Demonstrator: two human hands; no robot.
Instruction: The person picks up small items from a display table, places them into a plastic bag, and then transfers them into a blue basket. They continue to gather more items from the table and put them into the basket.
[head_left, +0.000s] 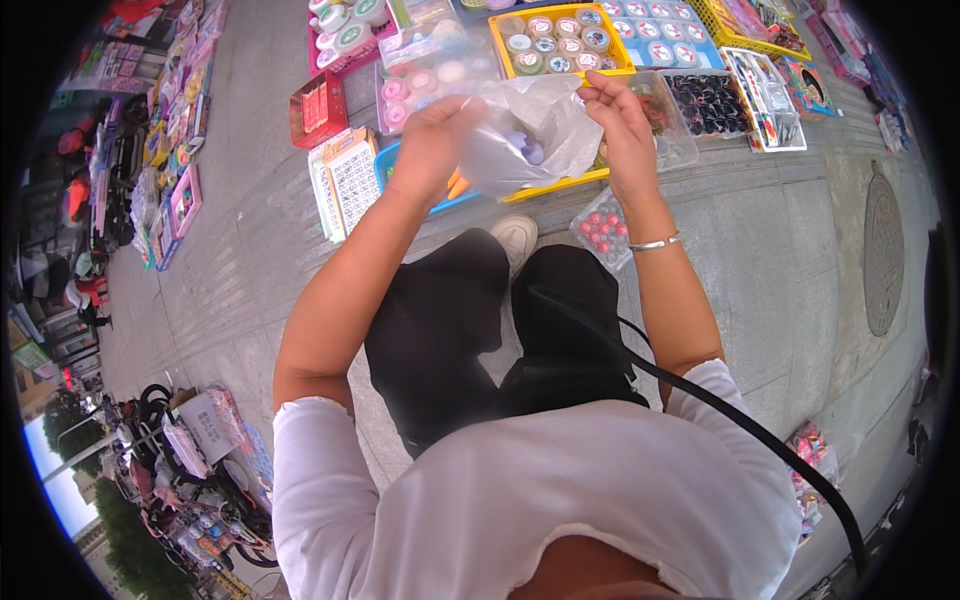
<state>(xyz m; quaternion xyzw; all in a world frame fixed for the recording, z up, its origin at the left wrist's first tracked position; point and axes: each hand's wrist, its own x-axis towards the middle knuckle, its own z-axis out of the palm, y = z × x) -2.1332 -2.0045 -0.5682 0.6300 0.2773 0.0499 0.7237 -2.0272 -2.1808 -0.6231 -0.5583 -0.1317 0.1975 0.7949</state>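
Note:
Between my hands a translucent white plastic bag is spread, its mouth facing up. My left hand, slightly blurred, grips the bag's left edge. At the right edge, my right hand pinches the rim between thumb and fingers; a silver bangle is on that wrist. Small purple round items show in the bag; their exact kind cannot be told. Behind the bag stands a yellow basket of round lidded tubs. Part of a blue tray with orange pieces shows below my left hand.
Ahead on the paving lie a red box, printed cards, a tray of dark items and a pink basket. A clear box of red-and-white balls lies near my right forearm. A manhole cover is at right.

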